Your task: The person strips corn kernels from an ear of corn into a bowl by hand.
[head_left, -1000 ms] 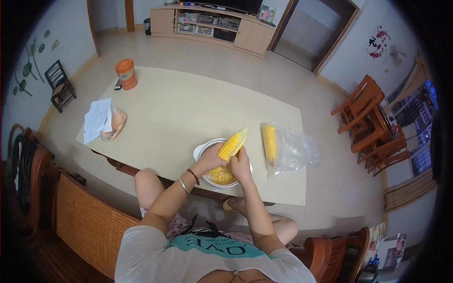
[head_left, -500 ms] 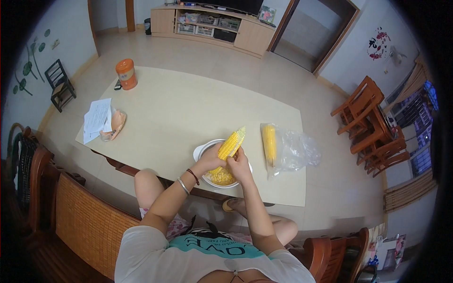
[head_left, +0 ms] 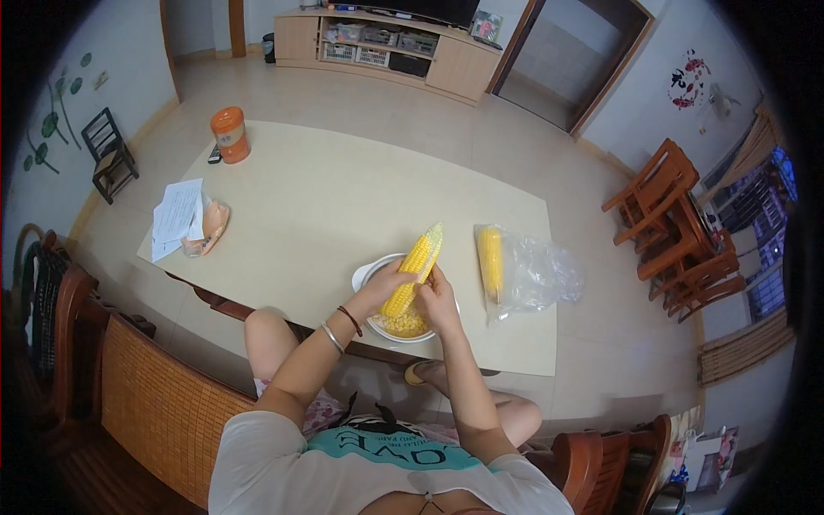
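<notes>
An ear of corn point(head_left: 417, 264) is tilted over a white bowl point(head_left: 359, 279), its pale tip pointing away from me. Wrapped around its left side, my left hand point(head_left: 379, 290) holds the cob. On the other side my right hand point(head_left: 437, 302) is closed against the corn, thumb and fingers on the kernels; its fingertips are partly hidden. A pale strip without kernels runs along the cob's right side. Loose yellow kernels point(head_left: 403, 326) lie in the bowl below my hands.
Right of the bowl lies a clear plastic bag point(head_left: 536, 273) with another ear of corn point(head_left: 490, 262) in it. Papers point(head_left: 178, 215), an orange packet point(head_left: 215, 225) and an orange canister point(head_left: 230, 136) are on the table's left side point(head_left: 292, 189).
The ear of corn has turned slightly more upright, with its tip moving a little left. More of its lower end shows, as my left hand has shifted along it.
</notes>
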The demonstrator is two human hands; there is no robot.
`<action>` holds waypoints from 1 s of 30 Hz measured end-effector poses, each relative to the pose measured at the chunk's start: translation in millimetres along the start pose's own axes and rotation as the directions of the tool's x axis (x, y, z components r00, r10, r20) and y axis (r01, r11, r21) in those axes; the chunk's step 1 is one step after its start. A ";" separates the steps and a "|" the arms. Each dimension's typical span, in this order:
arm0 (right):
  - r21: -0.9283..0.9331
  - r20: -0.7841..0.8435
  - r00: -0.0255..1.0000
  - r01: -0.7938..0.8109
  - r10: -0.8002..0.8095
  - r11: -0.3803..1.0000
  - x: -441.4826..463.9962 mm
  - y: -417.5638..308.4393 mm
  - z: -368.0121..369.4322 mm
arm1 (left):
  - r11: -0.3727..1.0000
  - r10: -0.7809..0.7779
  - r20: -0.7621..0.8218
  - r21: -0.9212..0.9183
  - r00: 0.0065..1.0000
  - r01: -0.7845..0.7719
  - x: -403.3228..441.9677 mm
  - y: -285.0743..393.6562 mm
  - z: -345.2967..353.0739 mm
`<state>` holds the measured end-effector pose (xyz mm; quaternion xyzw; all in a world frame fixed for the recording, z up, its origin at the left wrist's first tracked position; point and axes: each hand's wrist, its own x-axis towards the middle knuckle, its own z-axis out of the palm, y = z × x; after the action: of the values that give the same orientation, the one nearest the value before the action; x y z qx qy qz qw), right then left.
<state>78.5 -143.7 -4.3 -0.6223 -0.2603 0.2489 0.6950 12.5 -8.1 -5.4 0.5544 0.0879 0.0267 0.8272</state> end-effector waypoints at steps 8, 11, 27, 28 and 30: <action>0.011 0.030 1.000 -0.007 0.007 1.000 -4.3 -14.6 5.6 | 0.956 0.076 -0.111 0.291 0.991 -0.041 0.5 5.1 2.1; 0.032 0.011 1.000 -0.010 0.009 0.999 -2.6 -11.9 5.7 | 0.848 0.193 -0.127 0.520 0.973 -0.101 0.7 7.5 3.8; 0.079 -0.008 0.993 -0.114 0.115 0.990 7.0 11.9 -4.3 | 0.850 0.286 -0.223 0.508 0.932 -0.139 11.9 -11.4 0.0; 0.089 -0.001 0.993 -0.117 0.118 0.989 6.3 9.6 -3.2 | 0.867 0.289 -0.226 0.474 0.930 -0.154 11.3 -9.7 0.7; 0.072 0.021 0.992 -0.125 0.124 0.990 3.7 3.6 -2.8 | 0.851 0.232 -0.228 0.519 0.946 -0.084 8.3 -3.5 1.9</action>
<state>83.1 -143.0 -8.0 -0.6093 -0.2175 0.3065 0.6982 20.8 -10.0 -8.8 0.7462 0.1623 0.1501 0.6279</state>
